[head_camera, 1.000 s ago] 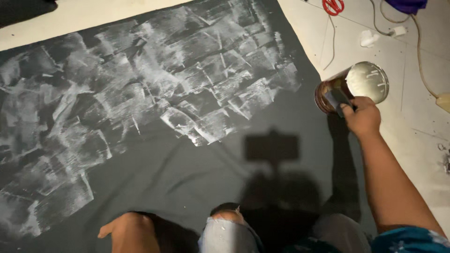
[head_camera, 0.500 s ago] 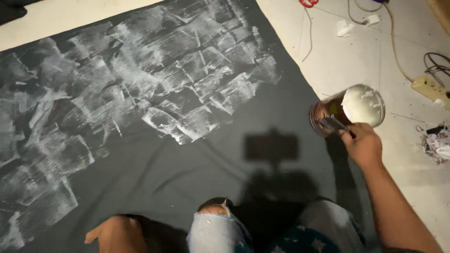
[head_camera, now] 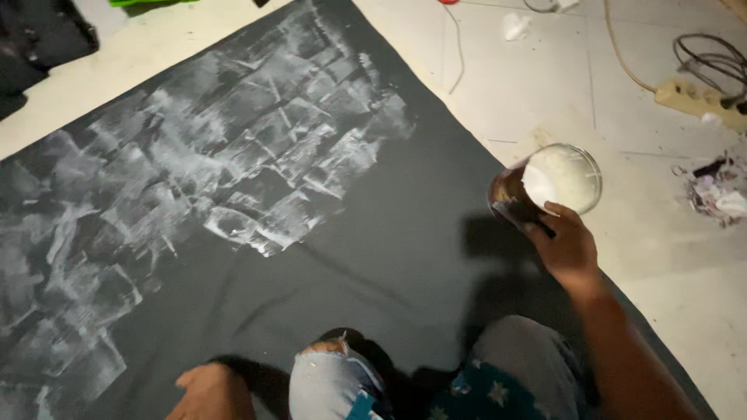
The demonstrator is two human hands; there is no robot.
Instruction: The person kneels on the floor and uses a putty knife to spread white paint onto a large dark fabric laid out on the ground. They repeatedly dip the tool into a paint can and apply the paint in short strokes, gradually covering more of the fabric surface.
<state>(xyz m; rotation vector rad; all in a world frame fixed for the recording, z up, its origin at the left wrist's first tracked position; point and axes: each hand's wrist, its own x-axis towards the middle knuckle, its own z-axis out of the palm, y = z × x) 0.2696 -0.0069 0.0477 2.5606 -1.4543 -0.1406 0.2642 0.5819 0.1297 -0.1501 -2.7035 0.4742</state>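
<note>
A large dark grey cloth (head_camera: 366, 257) lies on the floor, its upper left part streaked with white paint (head_camera: 233, 179). My right hand (head_camera: 568, 249) is closed on a dark-handled tool whose tip reaches into a round tin of white paint (head_camera: 556, 183) at the cloth's right edge. My left hand (head_camera: 210, 389) rests flat on the cloth at the bottom, beside my knee (head_camera: 331, 381) in torn light jeans. It holds nothing that I can see.
White floor tiles (head_camera: 545, 85) lie to the right. A power strip with cables (head_camera: 696, 93) sits at the far right, crumpled paper scraps (head_camera: 720, 194) below it. Dark fabric (head_camera: 39, 47) lies at the top left.
The view has shifted right and down, so the tin and my right hand sit lower in the frame. My right hand stays at the tin. The left hand stays on the cloth.
</note>
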